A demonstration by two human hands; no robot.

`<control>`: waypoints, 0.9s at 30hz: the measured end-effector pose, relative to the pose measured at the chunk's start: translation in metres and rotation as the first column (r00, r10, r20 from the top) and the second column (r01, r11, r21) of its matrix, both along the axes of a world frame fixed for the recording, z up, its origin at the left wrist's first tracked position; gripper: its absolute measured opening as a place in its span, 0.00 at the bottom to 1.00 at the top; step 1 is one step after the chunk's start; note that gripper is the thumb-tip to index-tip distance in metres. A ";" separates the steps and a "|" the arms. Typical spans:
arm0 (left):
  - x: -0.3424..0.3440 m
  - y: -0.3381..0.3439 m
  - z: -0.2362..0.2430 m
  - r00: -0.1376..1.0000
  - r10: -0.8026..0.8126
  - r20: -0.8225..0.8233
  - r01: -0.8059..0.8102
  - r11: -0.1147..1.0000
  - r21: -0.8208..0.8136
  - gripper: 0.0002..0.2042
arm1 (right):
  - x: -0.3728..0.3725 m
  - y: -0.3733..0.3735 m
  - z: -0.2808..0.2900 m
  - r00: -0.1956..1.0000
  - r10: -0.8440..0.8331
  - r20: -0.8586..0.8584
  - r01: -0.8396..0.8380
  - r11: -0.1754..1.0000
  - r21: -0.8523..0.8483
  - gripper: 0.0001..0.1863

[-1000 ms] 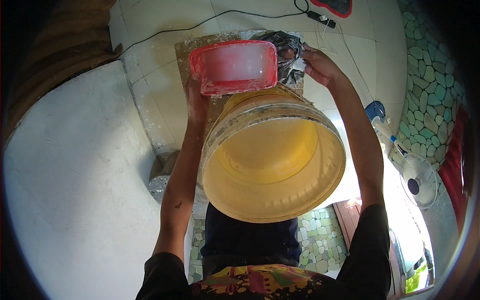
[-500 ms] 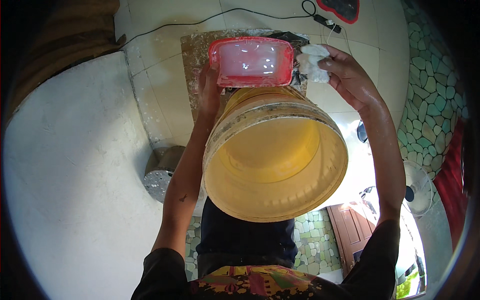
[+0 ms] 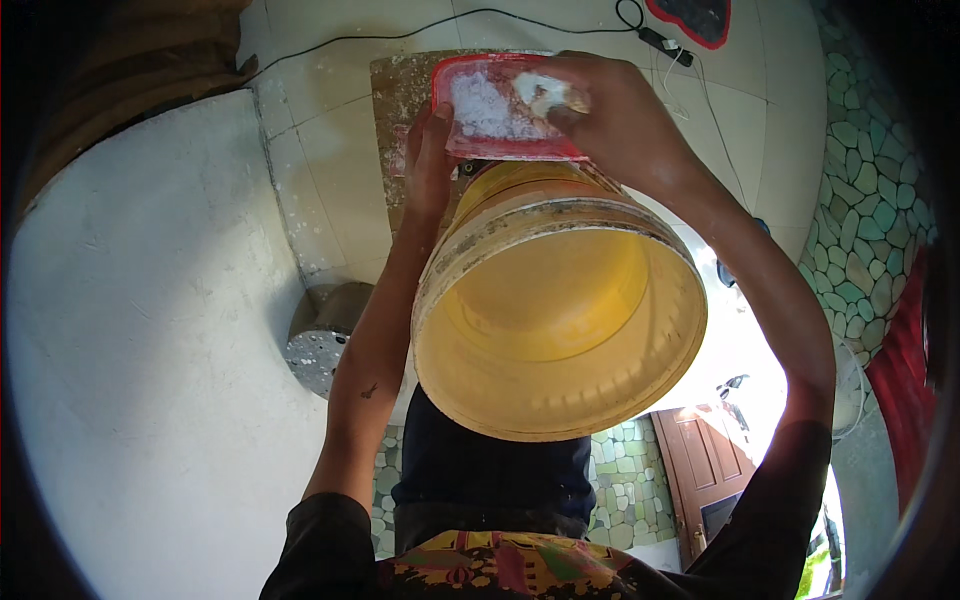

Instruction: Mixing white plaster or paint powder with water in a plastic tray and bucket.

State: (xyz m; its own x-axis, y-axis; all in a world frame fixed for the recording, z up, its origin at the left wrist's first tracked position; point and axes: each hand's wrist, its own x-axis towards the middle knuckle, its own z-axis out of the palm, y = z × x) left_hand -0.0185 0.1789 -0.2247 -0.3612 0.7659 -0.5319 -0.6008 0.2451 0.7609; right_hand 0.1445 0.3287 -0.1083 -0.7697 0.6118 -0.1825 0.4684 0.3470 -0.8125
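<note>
Head view, looking down past the chest: a big yellow bucket (image 3: 560, 310) sits between the two forearms, its open mouth tipped toward the camera and its rim smeared with dried grey-white crust. Above it, at its far end, is a red tub (image 3: 500, 110) with a pale powdery layer inside. The left hand (image 3: 430, 165) is pressed along the tub's left side, fingers wrapped up its edge — a firm grip closed on the tub. The right hand (image 3: 615, 125) reaches over the tub's right corner, its fingers pinched together on a small white wad (image 3: 545, 92) held just at the rim; whether the wad touches the powder cannot be told.

Behind the tub lies a brown board (image 3: 400, 110) on pale floor tiles (image 3: 320, 180), and a thin black cable (image 3: 400, 35) runs across the tiles. A large white curved surface (image 3: 140, 350) fills the left side, with a round metal piece (image 3: 320, 345) speckled white at its edge. Pebble-patterned paving (image 3: 870, 190) shows on the right — and a brown door (image 3: 700, 470) low down.
</note>
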 end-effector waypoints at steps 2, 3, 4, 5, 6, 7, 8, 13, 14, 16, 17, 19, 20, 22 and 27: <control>-0.004 -0.002 -0.007 1.000 0.011 -0.009 -0.011 1.000 -0.014 0.28 | 0.008 0.002 0.002 0.999 -0.023 0.042 0.021 0.999 0.043 0.19; -0.003 -0.002 -0.012 0.998 0.055 -0.036 -0.057 0.997 -0.043 0.29 | 0.010 0.001 0.004 0.999 -0.018 0.043 0.016 0.999 0.041 0.19; -0.003 -0.003 -0.016 0.993 0.099 -0.065 -0.103 0.992 -0.070 0.30 | 0.011 0.000 0.008 0.996 -0.047 0.079 0.049 0.998 -0.025 0.20; -0.005 -0.007 -0.019 0.992 0.103 -0.067 -0.108 0.992 -0.073 0.30 | 0.010 0.000 0.010 0.990 -0.074 0.116 0.085 0.992 -0.090 0.21; -0.003 -0.002 -0.007 0.998 0.056 -0.027 -0.058 0.997 -0.052 0.30 | 0.011 -0.001 0.008 0.990 -0.077 0.122 0.088 0.992 -0.089 0.21; -0.001 0.002 0.000 1.000 0.007 0.011 -0.007 1.000 -0.028 0.31 | 0.011 -0.001 0.004 0.998 -0.016 0.057 0.017 1.000 -0.004 0.21; 0.001 0.003 -0.003 1.000 0.004 0.016 -0.003 1.000 -0.028 0.31 | 0.011 -0.002 0.002 0.999 0.049 -0.003 -0.048 0.995 0.086 0.21; 0.001 0.007 0.011 1.000 -0.017 -0.025 0.018 1.000 0.010 0.23 | -0.013 -0.011 0.011 1.000 0.020 -0.024 -0.019 0.998 0.059 0.22; 0.002 0.009 0.010 1.000 -0.021 -0.022 0.021 1.000 0.010 0.23 | -0.013 -0.011 0.012 0.999 0.032 -0.023 -0.030 0.993 0.115 0.22; -0.004 0.011 0.010 0.999 -0.024 -0.041 0.025 0.999 0.021 0.21 | -0.012 -0.011 0.009 0.997 0.033 -0.063 -0.021 0.982 0.188 0.21; -0.005 0.011 0.010 0.999 -0.026 -0.044 0.027 0.999 0.020 0.21 | -0.012 -0.011 0.007 0.994 0.039 -0.098 -0.012 0.965 0.260 0.21; -0.002 0.012 0.013 0.999 -0.027 -0.039 0.029 0.998 0.063 0.20 | -0.005 -0.009 0.011 0.991 0.022 -0.130 0.012 0.967 0.256 0.20; 0.000 0.013 0.014 0.999 -0.029 -0.034 0.031 0.998 0.061 0.20 | 0.000 -0.008 0.012 0.986 0.007 -0.166 0.035 0.967 0.252 0.20; 0.001 0.015 0.017 0.999 0.038 -0.036 -0.037 0.999 0.023 0.20 | 0.013 -0.004 0.009 0.974 -0.105 -0.202 0.131 0.985 0.115 0.19; -0.010 0.007 0.009 1.000 0.000 -0.021 0.001 0.999 0.052 0.23 | 0.060 0.010 0.020 0.827 -0.554 -0.097 0.514 0.814 -0.271 0.16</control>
